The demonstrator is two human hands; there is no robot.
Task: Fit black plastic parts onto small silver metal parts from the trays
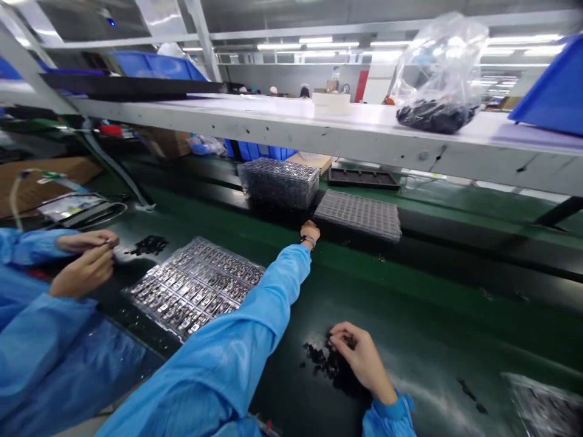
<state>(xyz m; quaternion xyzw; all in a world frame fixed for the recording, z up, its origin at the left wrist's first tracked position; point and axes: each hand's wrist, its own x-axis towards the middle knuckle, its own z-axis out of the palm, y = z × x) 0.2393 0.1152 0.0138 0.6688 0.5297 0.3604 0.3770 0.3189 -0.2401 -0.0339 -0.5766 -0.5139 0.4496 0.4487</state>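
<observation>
My left hand [310, 230] is stretched far forward over the green bench, curled, its fingertips hidden from me. It is between a tall stack of clear plastic trays [280, 182] and a grey compartment tray [359, 213]; contact with either cannot be made out. Near the front, my right hand [357, 355] has its thumb and fingers pinched together at a pile of small black parts [325, 362]. Whatever lies in that pinch is too small to name. Left of my left sleeve sits a clear tray [195, 285] filled with small metallic parts.
A co-worker's hands [88, 261] work at the left, beside another black pile [148, 244]. Overhead runs a white shelf [264, 121] bearing a bag of black parts [437, 91] and a blue bin [553, 91]. Another filled tray [546, 403] lies at the lower right.
</observation>
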